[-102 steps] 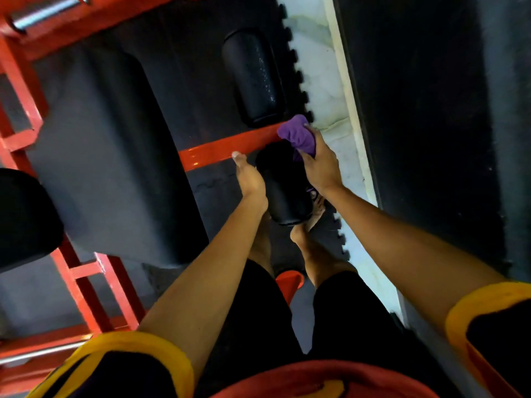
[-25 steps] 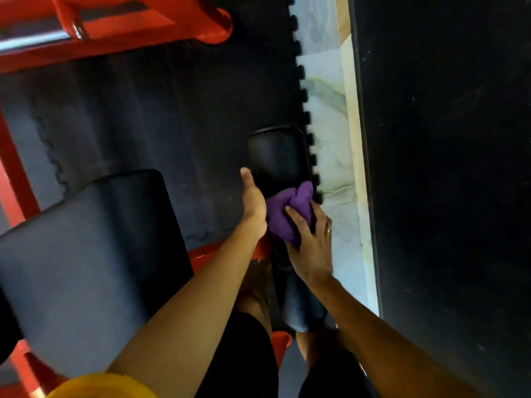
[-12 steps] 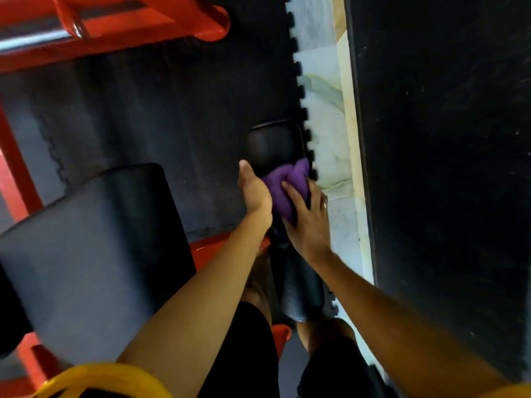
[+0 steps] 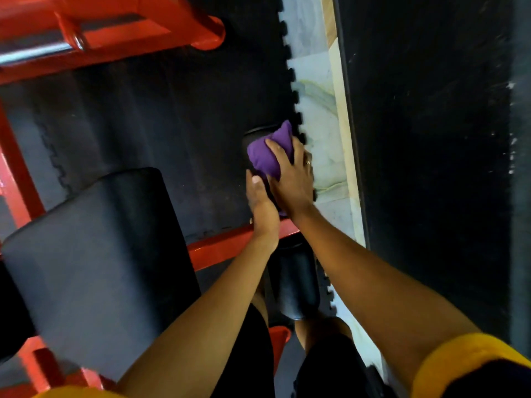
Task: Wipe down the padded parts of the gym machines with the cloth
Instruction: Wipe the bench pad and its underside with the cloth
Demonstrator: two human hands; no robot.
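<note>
While fingers (image 4: 275, 147) of my right hand (image 4: 290, 179) clasp the one purple cloth (image 4: 265, 156) on the far roller pad (image 4: 248, 139) beyond the red bar (image 4: 224, 247), near roller pad (image 4: 297, 285) lies this side: two pads, long axes in line, pointing away. Beside the far pad, my left hand (image 4: 263, 208); grip unreadable.

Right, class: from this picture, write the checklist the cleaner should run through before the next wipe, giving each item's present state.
1. purple cloth held by the right hand: ok, bunched under it.
2. Cloth touching padding: ok, it sits on the end of the far roller pad.
3. left hand steadying that pad: ok, it lies against the pad's side; its fingers are hidden.
4. near roller pad wiped: cannot tell.
5. seat pad wiped: cannot tell.
</note>
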